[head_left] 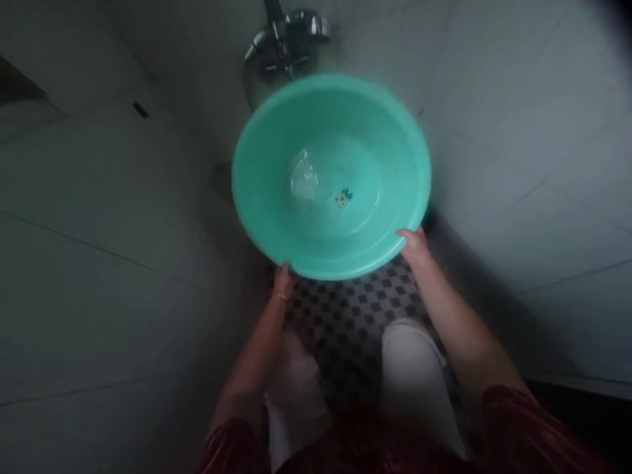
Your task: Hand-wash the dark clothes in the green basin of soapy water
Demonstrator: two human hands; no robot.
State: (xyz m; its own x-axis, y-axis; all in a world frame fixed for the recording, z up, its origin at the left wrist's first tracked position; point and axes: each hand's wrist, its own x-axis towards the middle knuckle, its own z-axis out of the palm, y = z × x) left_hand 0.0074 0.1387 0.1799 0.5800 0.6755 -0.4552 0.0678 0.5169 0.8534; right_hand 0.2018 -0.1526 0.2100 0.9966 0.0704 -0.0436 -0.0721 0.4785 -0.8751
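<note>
A large mint-green plastic basin is held out in front of me, its open side facing me. My left hand grips the near rim on its left, thumb over the edge and the other fingers hidden beneath. On the right, my right hand clasps the same rim, its thumb reaching inside. A shiny clear patch, water or clear plastic, I cannot tell which, shows in the basin. Close by on the bottom is a small blue and yellowish printed picture or sticker.
A chrome shower mixer with a hose is mounted on the wall behind the basin. Pale tiled walls stand close on both sides. Below lies a dark and light checkered floor, with my legs in white trousers over it.
</note>
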